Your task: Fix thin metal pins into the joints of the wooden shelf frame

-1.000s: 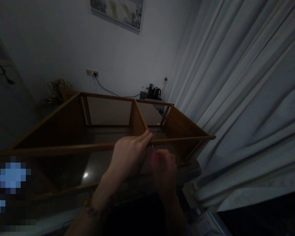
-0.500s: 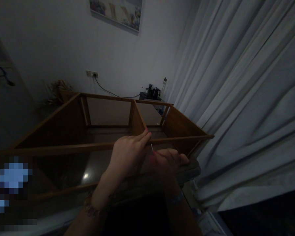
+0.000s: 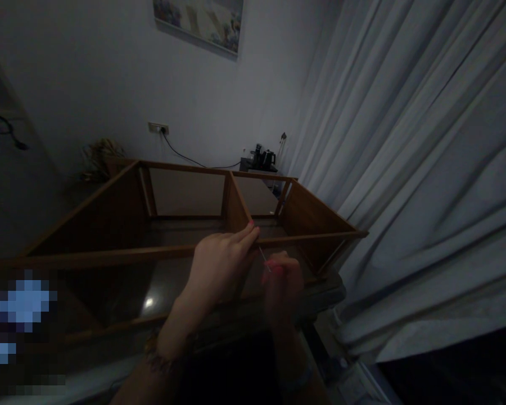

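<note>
A brown wooden frame (image 3: 109,254), divided into compartments, spans the view in front of me. My left hand (image 3: 219,259) is closed over its near rail, where the middle divider (image 3: 238,205) meets it, with fingertips pressed on the joint. Just below and to the right, my right hand (image 3: 283,275) pinches a thin metal rod (image 3: 263,255). The rod's upper end reaches the rail's front face beside my left fingers. Whether it is a hex key or a screwdriver shaft I cannot tell. Dim light and blur hide part of the right fingers.
White curtains (image 3: 405,169) hang along the right side. Behind the frame, a black kettle (image 3: 269,158) stands on a small dark table, and a cable runs to a wall socket (image 3: 158,128). A picture (image 3: 202,22) hangs above. Dried plants (image 3: 103,149) are at the back left.
My right hand has turned and drawn its fingers in around the rod, which now shows more of its length. My left hand stays put on the joint.
</note>
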Tool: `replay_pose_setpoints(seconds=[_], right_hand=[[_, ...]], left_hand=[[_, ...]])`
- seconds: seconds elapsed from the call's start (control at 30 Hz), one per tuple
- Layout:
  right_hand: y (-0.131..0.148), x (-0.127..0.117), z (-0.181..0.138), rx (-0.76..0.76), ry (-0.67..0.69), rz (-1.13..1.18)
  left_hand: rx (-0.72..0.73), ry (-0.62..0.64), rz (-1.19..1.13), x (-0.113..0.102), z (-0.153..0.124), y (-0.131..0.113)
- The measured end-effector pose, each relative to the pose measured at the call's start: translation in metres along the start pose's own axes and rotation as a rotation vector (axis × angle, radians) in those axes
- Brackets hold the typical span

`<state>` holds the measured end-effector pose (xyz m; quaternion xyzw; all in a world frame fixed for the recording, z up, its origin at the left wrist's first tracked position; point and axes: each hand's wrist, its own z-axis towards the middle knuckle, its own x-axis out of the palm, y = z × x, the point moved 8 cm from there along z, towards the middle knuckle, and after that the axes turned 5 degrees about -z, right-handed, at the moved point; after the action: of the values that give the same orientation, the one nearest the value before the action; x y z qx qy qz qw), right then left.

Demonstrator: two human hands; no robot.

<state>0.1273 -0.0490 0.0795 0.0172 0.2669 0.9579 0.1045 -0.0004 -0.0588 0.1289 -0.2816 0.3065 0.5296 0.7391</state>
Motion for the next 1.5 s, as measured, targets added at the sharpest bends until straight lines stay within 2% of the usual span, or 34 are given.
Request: replay_pose_setpoints(seconds=[0.2, 0.3, 0.4, 0.57, 0.67, 0.8, 0.9, 1.0, 1.2, 1.5], right_hand=[[0.007, -0.016, 0.002, -0.209, 0.030, -0.195], [0.021, -0.023, 0.003, -0.320, 0.014, -0.470], [0.032, -0.019, 0.005, -0.411, 0.036, -0.676], [0.037, -0.008, 0.007, -0.413, 0.064, -0.473], [0.030, -0.002, 0.005, -0.257, 0.098, -0.327], [0.009, 0.006, -0.005, 0.203, 0.159, -0.083], [0.007, 0.011, -0.013, 0.391, 0.134, 0.061], [0.011, 0.014, -0.013, 0.394, 0.134, 0.105], [0.017, 0.015, -0.009, 0.254, 0.215, 0.049], [0.021, 0.005, -0.007, 0.213, 0.156, -0.052]], left_hand=[[-0.018, 0.038, 0.001, 0.001, 0.001, 0.000], [-0.003, 0.016, -0.002, -0.001, 0.001, -0.001], [0.006, 0.001, 0.007, -0.002, 0.000, -0.001], [-0.011, 0.016, 0.029, -0.003, 0.001, -0.001], [-0.012, 0.031, 0.028, -0.004, 0.001, -0.001], [-0.009, 0.044, 0.041, -0.003, 0.001, -0.002], [-0.011, 0.031, 0.045, -0.002, 0.000, -0.001], [-0.003, 0.026, 0.034, -0.002, -0.001, -0.001], [-0.018, 0.056, 0.022, -0.001, -0.001, 0.000], [-0.011, 0.040, 0.010, 0.000, 0.001, -0.002]])
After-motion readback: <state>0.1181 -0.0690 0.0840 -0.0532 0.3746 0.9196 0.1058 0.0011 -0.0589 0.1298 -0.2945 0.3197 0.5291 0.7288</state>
